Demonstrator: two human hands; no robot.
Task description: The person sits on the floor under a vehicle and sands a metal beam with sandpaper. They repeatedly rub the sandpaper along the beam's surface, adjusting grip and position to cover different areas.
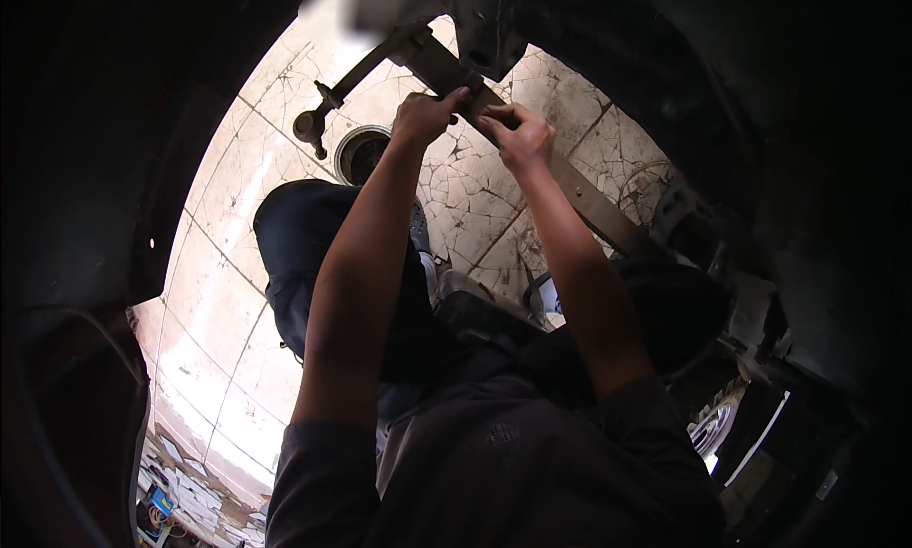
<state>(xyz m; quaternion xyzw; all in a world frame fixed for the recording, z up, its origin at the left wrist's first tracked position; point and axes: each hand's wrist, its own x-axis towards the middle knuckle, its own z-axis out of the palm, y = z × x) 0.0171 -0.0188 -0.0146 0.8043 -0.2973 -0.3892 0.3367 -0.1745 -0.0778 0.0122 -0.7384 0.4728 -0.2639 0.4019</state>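
A long flat metal bar point(594, 203), resembling a leaf spring, slants from the top middle down to the right. My left hand point(425, 119) is closed at the bar's upper part, thumb stretched along it. A short way to the right, my right hand point(522, 138) has its fingers curled in a pinch against the bar. Whatever lies between those fingertips is too small or hidden to make out. Close to the bar's upper end, a dark rod point(366, 66) runs down left to a rounded joint point(309, 124).
Dark vehicle bodywork point(741, 102) surrounds the opening, and a metal bracket point(483, 26) hangs above my hands. On the cracked tile floor point(228, 235) stands a round metal container point(359, 156). My bent knee point(299, 230) is at left. A wheel point(712, 425) shows lower right; debris point(190, 481) lies lower left.
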